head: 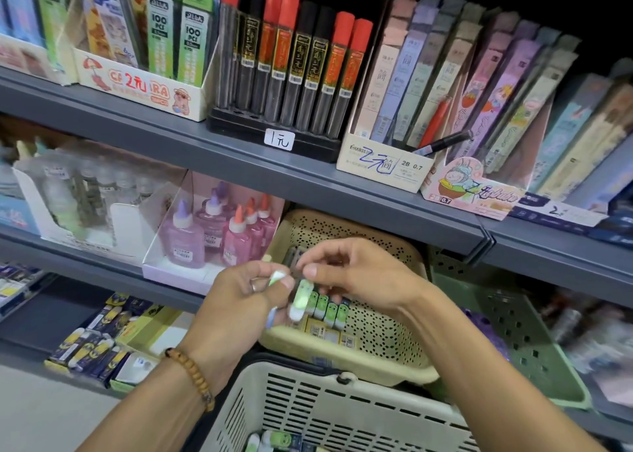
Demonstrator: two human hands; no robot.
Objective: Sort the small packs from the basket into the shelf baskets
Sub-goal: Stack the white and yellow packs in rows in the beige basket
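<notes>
A white slotted basket sits at the bottom centre with several small packs in it. Above it, a beige perforated shelf basket holds a row of small green packs standing upright. My left hand grips a few small green-and-white packs over the beige basket's front left. My right hand pinches one small pack between thumb and fingers, just above those in my left hand.
A green perforated basket stands to the right of the beige one. Glue bottles in a white box are to the left. Lead tubes and pencil boxes fill the shelf above. More packs lie at the lower left.
</notes>
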